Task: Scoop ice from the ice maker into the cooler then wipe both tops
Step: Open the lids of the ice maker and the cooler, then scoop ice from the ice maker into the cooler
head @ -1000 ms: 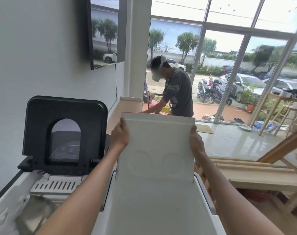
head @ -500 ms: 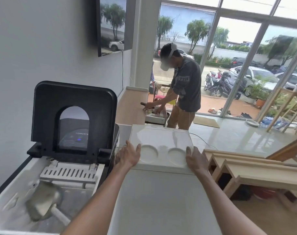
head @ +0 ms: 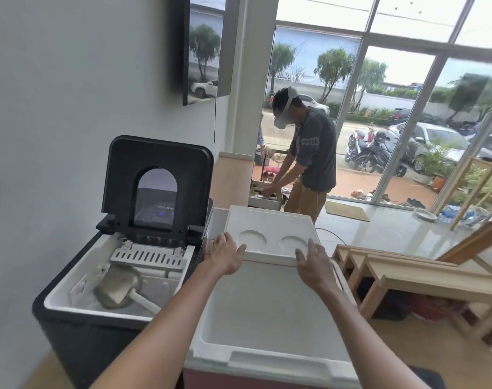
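Head view: both hands' spread fingers [head: 312, 249] touch cooler lid [head: 270, 234].

The black ice maker [head: 79, 327] on my left stands with its lid [head: 157, 175] propped upright, and a metal scoop [head: 118, 287] lies in its white bin. Just beside it on the right, the white cooler [head: 267, 310] is open, its lid [head: 270, 234], with two round recesses, folded back flat.
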`<state>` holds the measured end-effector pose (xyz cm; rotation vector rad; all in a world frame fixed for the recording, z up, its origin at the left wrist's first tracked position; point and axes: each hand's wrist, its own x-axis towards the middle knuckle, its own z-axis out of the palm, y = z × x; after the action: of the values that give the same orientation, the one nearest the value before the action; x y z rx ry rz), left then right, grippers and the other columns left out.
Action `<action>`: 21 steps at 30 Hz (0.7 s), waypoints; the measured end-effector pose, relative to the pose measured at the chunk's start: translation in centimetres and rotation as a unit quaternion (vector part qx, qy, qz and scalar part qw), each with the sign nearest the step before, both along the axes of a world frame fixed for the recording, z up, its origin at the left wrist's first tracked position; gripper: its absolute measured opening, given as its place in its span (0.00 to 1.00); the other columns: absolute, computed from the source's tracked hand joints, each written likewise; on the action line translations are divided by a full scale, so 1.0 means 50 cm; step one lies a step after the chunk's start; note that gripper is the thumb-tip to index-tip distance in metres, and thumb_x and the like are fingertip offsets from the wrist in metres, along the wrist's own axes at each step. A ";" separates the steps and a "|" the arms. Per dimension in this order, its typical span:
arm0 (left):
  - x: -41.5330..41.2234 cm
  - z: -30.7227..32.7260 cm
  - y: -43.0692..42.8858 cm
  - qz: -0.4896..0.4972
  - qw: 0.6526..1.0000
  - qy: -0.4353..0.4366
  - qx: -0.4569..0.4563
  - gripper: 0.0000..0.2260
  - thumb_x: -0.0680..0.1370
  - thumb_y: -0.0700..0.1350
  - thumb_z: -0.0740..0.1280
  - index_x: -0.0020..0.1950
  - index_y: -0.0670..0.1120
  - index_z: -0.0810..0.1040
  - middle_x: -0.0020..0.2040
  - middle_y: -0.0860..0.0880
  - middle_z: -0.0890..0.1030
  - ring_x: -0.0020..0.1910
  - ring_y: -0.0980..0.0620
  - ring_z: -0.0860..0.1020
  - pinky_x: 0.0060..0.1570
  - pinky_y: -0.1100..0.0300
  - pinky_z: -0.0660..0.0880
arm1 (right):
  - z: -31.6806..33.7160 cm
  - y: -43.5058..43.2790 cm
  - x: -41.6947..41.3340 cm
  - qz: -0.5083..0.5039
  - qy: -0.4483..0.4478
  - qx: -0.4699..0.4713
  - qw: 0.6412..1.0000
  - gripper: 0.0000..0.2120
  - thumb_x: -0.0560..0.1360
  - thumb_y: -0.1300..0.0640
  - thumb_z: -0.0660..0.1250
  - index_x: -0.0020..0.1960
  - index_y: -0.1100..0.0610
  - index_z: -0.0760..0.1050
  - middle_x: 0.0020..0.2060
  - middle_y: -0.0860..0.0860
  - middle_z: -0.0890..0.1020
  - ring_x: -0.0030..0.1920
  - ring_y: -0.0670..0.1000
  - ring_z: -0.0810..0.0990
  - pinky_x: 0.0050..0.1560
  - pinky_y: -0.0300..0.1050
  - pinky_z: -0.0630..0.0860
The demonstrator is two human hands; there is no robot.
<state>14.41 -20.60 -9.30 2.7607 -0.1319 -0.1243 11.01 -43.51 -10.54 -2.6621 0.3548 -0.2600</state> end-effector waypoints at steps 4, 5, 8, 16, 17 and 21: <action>-0.082 0.043 0.018 -0.027 1.000 -0.001 -0.003 0.32 0.82 0.58 0.50 0.78 0.37 0.52 0.77 0.39 0.57 0.76 0.41 0.56 0.72 0.47 0.57 | 0.045 0.052 -0.077 0.038 0.010 -0.016 0.999 0.27 0.82 0.42 0.50 0.75 0.54 0.60 0.73 0.57 0.66 0.71 0.60 0.67 0.68 0.59 0.65; -0.102 0.056 0.023 -0.041 0.999 -0.009 -0.011 0.31 0.83 0.58 0.50 0.77 0.38 0.54 0.77 0.39 0.58 0.76 0.41 0.58 0.71 0.46 0.58 | 0.056 0.066 -0.092 0.044 0.010 -0.018 0.999 0.26 0.82 0.43 0.50 0.76 0.54 0.59 0.74 0.57 0.65 0.72 0.60 0.66 0.68 0.57 0.64; -0.157 0.081 0.059 -0.076 0.996 -0.019 -0.045 0.29 0.82 0.59 0.52 0.75 0.40 0.59 0.75 0.41 0.60 0.74 0.41 0.61 0.70 0.46 0.62 | 0.080 0.115 -0.136 0.074 -0.003 0.003 0.997 0.26 0.84 0.46 0.52 0.77 0.58 0.59 0.74 0.60 0.65 0.73 0.60 0.65 0.67 0.51 0.63; -0.242 0.097 0.278 -0.012 0.999 -0.028 -0.013 0.29 0.83 0.56 0.52 0.78 0.40 0.54 0.78 0.40 0.53 0.78 0.44 0.53 0.75 0.51 0.53 | 0.083 0.258 -0.187 0.146 -0.013 0.036 0.989 0.25 0.83 0.47 0.54 0.75 0.60 0.63 0.69 0.62 0.70 0.69 0.62 0.69 0.68 0.54 0.65; -0.242 0.092 0.311 0.000 1.000 -0.027 -0.007 0.28 0.83 0.56 0.52 0.78 0.40 0.56 0.78 0.40 0.55 0.77 0.44 0.54 0.75 0.51 0.53 | 0.085 0.280 -0.189 0.158 -0.015 0.037 0.987 0.25 0.83 0.47 0.54 0.76 0.59 0.62 0.69 0.61 0.70 0.70 0.61 0.69 0.68 0.54 0.65; -0.237 0.065 0.427 0.024 0.998 -0.062 0.003 0.25 0.80 0.56 0.57 0.73 0.44 0.63 0.71 0.42 0.67 0.71 0.43 0.65 0.70 0.49 0.63 | 0.099 0.375 -0.190 0.212 -0.048 0.045 0.975 0.23 0.83 0.47 0.55 0.74 0.58 0.65 0.67 0.59 0.71 0.67 0.59 0.71 0.68 0.55 0.68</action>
<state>2.54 0.75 -6.04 2.7758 -0.0981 0.0605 1.50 -24.77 -5.58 -2.5466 -0.2292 -0.2278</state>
